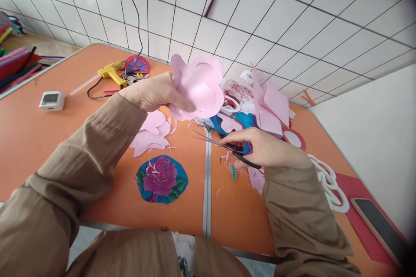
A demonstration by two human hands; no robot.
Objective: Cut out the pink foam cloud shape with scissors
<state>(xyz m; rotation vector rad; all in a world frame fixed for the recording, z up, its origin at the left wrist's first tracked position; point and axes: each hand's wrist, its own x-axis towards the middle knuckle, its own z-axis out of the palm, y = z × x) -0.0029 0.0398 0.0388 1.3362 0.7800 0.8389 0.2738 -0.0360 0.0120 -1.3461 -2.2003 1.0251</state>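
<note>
My left hand [156, 91] pinches a pink flower-shaped paper cutout [199, 86] and holds it up above the orange table [42, 138]. My right hand [263, 149] grips a pair of scissors [221, 143] whose blades point left, just below the cutout without touching it. Pink paper offcuts [152, 132] lie on the table under my left wrist. A round blue cutout with a purple rose [161, 179] lies flat in front of me.
A heap of pink sheets and coloured cutouts [263, 108] sits behind my right hand. A yellow glue gun [112, 72] with a black cord, a small white box [51, 100] and a red round piece [138, 64] lie at the back left. White paper chain [329, 181] and a phone [380, 225] lie at right.
</note>
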